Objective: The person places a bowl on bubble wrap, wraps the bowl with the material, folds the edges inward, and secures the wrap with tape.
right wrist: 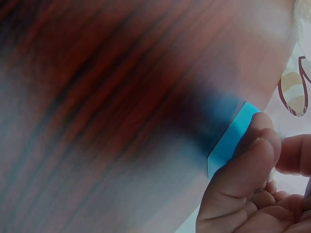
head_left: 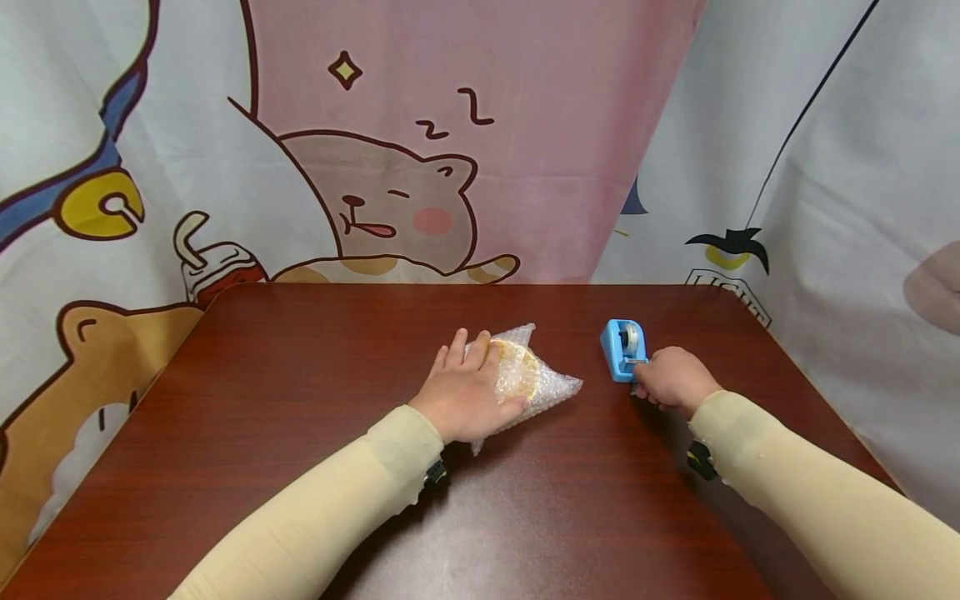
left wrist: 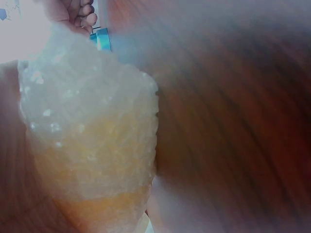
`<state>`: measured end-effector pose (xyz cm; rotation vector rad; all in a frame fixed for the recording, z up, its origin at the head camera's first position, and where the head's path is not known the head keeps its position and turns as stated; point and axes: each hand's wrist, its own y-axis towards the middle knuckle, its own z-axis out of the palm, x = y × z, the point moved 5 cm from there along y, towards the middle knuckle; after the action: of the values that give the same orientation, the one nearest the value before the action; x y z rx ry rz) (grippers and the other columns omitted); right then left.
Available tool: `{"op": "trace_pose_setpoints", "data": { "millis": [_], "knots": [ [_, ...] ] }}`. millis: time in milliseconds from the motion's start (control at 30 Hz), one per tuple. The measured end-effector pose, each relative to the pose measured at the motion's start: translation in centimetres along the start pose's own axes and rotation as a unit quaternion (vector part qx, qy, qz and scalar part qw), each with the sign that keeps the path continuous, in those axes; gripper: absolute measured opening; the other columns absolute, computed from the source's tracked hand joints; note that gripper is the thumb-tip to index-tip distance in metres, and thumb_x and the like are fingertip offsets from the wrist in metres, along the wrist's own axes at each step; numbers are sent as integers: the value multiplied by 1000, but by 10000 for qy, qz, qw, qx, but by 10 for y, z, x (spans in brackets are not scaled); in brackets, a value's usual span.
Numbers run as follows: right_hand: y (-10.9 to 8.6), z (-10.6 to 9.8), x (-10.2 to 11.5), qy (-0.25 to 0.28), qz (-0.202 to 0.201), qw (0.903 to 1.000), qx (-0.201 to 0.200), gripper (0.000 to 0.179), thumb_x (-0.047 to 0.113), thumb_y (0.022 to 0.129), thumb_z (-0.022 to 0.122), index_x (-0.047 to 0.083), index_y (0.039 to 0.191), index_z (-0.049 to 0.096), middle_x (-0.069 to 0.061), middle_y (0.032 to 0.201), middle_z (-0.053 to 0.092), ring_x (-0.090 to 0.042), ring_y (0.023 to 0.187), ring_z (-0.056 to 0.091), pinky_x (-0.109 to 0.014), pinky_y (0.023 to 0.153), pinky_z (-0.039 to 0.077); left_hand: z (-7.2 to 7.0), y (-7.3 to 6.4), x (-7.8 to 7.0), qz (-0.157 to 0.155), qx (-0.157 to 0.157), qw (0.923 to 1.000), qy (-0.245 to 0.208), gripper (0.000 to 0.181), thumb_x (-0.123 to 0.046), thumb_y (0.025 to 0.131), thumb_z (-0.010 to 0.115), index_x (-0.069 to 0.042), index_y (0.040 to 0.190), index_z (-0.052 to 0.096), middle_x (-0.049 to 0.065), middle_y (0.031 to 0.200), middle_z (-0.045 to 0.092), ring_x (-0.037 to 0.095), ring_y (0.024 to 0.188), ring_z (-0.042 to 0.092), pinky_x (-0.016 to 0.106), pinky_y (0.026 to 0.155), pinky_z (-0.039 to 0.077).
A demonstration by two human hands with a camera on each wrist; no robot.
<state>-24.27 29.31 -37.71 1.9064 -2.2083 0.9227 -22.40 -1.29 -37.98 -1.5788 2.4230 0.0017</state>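
A bubble-wrapped bundle (head_left: 551, 385), yellowish and round under the wrap, lies on the table. My left hand (head_left: 467, 392) rests on its left side with spread, straight fingers. In the left wrist view, the bubble wrap (left wrist: 92, 102) fills much of the near side, with yellow showing through. To the right stands a light blue tape dispenser (head_left: 617, 350) with a roll of tape (head_left: 632, 338) in it. At its front end my right hand (head_left: 677, 382) pinches the tape end with curled fingers, close by the cutter. The right wrist view shows these fingers (right wrist: 243, 179) beside the blue dispenser side (right wrist: 231, 138); the pinched tape is mostly hidden.
The brown wooden table (head_left: 300, 350) has its far edge against a cartoon-printed curtain (head_left: 555, 125). More printed cloth (head_left: 862, 250) hangs along the right side. A dark wrist device (head_left: 701, 460) sits under the right cuff.
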Motion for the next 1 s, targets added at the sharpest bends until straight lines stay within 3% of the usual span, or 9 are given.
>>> {"op": "trace_pose_setpoints", "data": {
  "millis": [1000],
  "knots": [
    [1,-1,1,-159,-22,9999,59,33,22,107,50,-1,90,66,-8,75,69,-19,67,57,-29,59,50,-1,-1,-1,17,-45,9999,-95,98,-76,99,39,-11,170,19,9,179,8,39,165,-1,55,133,9]
  ]
}}
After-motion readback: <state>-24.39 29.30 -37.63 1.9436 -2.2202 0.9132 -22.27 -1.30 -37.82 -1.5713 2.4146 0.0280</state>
